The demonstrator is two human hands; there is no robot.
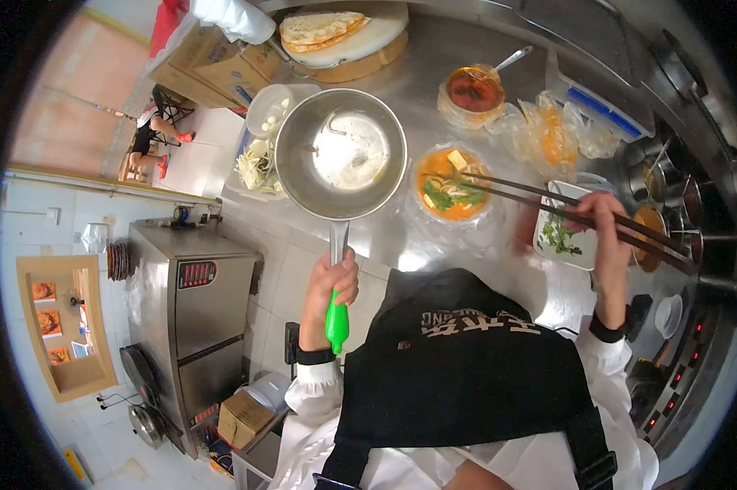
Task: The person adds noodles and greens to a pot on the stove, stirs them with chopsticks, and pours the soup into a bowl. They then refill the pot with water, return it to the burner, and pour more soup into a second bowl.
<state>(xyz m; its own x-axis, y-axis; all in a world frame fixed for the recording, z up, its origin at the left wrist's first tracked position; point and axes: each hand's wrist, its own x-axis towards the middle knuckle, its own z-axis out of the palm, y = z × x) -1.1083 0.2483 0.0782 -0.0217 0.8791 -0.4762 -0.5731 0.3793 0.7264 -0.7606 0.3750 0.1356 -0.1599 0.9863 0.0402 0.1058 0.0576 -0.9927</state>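
Note:
My left hand (332, 284) is closed around the green-and-metal handle of a saucepan (303, 184), whose inside shows bare metal with a little wet residue. In my right hand (604, 233) is a pair of long dark chopsticks (540, 196). Their tips reach the bowl of orange soup (452, 186), which has green leaves and pale yellow pieces on top. Clear plastic lines that bowl. Just left of my right hand lies a white tray (577, 255) of chopped green herbs. Behind the soup stands a container of red chili sauce (473, 90) with a spoon in it.
Left of the saucepan are tubs of bean sprouts (256, 166) and small white balls. A board with flatbread (323, 31) stands at the back. Seasoning pots (650, 181) line the right side. A steel cabinet (213, 302) stands left; a seated person (149, 135) is far off.

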